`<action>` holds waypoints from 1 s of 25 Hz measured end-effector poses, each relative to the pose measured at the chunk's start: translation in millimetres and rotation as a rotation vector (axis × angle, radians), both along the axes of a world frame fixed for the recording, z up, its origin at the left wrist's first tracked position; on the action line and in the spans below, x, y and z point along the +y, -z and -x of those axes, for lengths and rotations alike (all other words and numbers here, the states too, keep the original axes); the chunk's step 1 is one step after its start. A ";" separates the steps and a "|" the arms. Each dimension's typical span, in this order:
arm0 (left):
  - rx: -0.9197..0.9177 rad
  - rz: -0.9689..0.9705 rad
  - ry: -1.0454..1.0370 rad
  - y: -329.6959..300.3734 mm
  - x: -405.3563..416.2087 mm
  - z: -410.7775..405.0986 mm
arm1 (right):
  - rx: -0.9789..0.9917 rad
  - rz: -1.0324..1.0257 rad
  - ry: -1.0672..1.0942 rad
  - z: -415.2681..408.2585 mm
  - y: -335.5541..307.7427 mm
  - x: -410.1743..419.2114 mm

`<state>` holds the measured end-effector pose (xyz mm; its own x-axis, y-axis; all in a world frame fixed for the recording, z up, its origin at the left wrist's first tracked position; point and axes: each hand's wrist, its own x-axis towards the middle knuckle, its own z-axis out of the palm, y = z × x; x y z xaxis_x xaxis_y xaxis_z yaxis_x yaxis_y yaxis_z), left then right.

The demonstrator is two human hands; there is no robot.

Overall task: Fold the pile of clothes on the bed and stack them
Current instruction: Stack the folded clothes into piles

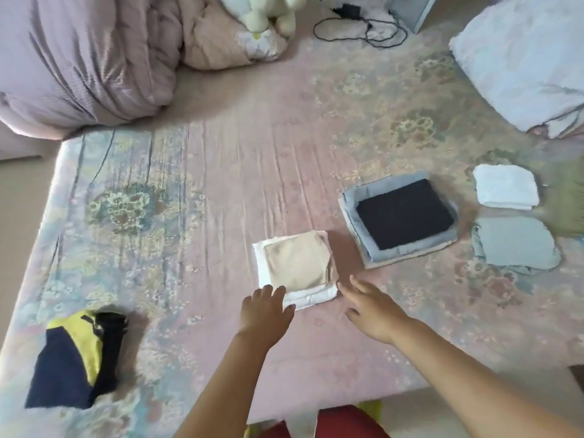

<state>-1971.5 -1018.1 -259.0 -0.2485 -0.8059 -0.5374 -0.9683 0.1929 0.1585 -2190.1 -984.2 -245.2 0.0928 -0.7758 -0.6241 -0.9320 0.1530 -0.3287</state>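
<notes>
A small stack sits in the middle of the bed: a folded beige cloth (295, 263) on a folded white towel (308, 297). My left hand (264, 314) lies at the towel's near left corner, fingers straight and touching its edge. My right hand (373, 308) hovers open just right of that stack, fingertips near its corner. A second stack to the right has a dark navy garment (404, 214) on a light blue one (357, 245). Further right lie a folded white towel (505, 189) and a folded grey-blue piece (515, 241). A navy and yellow garment (76, 358) lies folded at the near left.
A bunched lilac duvet (82, 61) fills the far left, with a plush toy (262, 11) and a black cable (360, 30) behind. A pale fluffy blanket (521, 64) lies far right, an olive cloth (568, 200) at the right edge. The bed's near edge (347, 403) runs below my arms.
</notes>
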 end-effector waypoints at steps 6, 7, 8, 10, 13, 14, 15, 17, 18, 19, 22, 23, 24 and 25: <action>0.262 -0.118 -0.792 127.7 -62.6 33.5 | -0.043 0.028 0.237 -36.6 138.8 -100.9; 0.292 -0.147 -0.919 148.9 -73.1 37.2 | -0.052 0.020 0.345 -35.3 162.6 -114.3; 0.302 -0.165 -0.994 167.2 -80.3 39.2 | -0.060 -0.022 0.453 -32.1 182.8 -123.9; 0.351 -0.148 -1.113 194.8 -87.5 38.2 | -0.230 -0.159 0.729 -24.8 212.8 -133.7; 0.545 -0.130 -1.330 210.3 -92.0 30.4 | -0.555 -0.266 1.043 -19.4 226.0 -135.5; 0.621 -0.171 -1.366 211.6 -93.6 25.4 | -0.593 -0.293 1.057 -18.4 225.9 -137.3; 0.694 -0.236 -1.370 211.5 -95.4 19.6 | -0.625 -0.330 1.052 -18.8 223.5 -139.2; 0.797 -0.372 -1.321 210.6 -98.4 7.8 | -0.673 -0.422 1.015 -20.6 211.7 -143.4; 0.821 -0.413 -1.283 209.9 -98.8 2.1 | -0.675 -0.462 0.997 -22.8 204.3 -144.0; 0.834 -0.423 -1.241 208.2 -98.9 -3.1 | -0.661 -0.499 0.980 -26.0 198.2 -143.7; 0.813 -0.342 -1.174 201.4 -87.0 -35.0 | -0.588 -0.500 0.906 -58.2 188.2 -132.1; 0.812 -0.307 -1.178 196.6 -78.4 -53.7 | -0.570 -0.473 0.890 -78.2 185.6 -126.0; 0.812 -0.268 -1.193 190.5 -68.3 -76.7 | -0.569 -0.447 0.889 -102.6 181.3 -119.5; 0.813 -0.226 -1.218 182.4 -57.3 -103.4 | -0.582 -0.424 0.889 -130.8 176.4 -113.5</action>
<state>-1868.1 -1075.4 -441.4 0.2154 -0.6544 -0.7248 -0.1452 -0.7554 0.6389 -2059.3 -1097.8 -421.6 -0.0226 -0.4484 -0.8936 -0.1619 0.8836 -0.4393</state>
